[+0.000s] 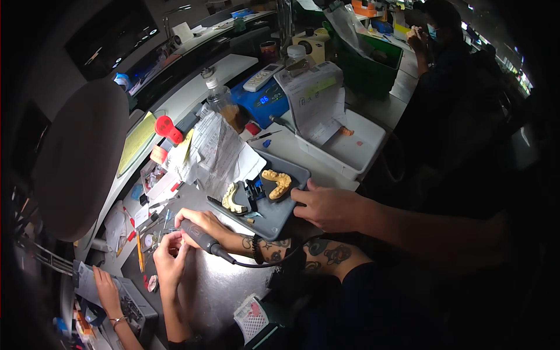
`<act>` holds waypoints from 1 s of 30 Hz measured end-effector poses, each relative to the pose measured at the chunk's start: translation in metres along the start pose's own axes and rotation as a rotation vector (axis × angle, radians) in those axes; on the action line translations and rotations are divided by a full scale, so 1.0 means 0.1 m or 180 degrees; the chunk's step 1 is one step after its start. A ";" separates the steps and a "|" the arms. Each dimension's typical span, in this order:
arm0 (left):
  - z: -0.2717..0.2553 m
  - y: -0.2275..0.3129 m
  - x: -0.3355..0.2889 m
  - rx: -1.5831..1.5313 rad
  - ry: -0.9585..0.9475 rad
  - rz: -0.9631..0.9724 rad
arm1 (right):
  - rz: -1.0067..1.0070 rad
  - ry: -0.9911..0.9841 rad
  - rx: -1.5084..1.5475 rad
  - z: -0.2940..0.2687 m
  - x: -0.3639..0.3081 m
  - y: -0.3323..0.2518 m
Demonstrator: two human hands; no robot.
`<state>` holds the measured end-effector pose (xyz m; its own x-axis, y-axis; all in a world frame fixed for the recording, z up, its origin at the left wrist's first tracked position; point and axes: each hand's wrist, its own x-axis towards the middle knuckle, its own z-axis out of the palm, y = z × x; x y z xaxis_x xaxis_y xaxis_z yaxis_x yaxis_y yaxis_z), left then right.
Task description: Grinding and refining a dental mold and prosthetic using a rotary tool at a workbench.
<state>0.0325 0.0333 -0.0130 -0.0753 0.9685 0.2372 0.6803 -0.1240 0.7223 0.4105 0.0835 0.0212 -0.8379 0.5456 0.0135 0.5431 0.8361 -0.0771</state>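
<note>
My right hand [201, 219], on a tattooed arm with a dark beaded bracelet, grips a dark grey rotary handpiece [202, 236]. A black cable [274, 265] trails from the handpiece's rear end. Close to its front end, my left hand [168, 262] is closed with bent fingers; what they pinch is hidden. Beyond my right wrist lies a grey tray [269, 229]. It carries a yellow dental arch model [276, 184], a cream dental model [234, 200] and a black-blue articulator piece [254, 191]. Another person's hand [326, 205] touches the tray's right edge.
At left another hand [107, 290] with a bracelet rests on a paper over a grey box [137, 303]. Behind stand a blue control unit [256, 99], a white bin [367, 140], a bottle [220, 102] and papers [216, 149]. A dark round lamp head [81, 160] looms left.
</note>
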 end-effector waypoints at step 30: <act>-0.02 -0.49 0.35 0.1429 -0.0125 0.0519 | -0.0336 0.3163 0.4436 0.77 2.05 -1.10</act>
<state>-0.0048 0.0726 -0.0390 0.0803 0.9527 0.2932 0.9292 -0.1780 0.3238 0.1750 0.0985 -0.0442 -0.2195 0.7690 0.6003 -0.4124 0.4845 -0.7715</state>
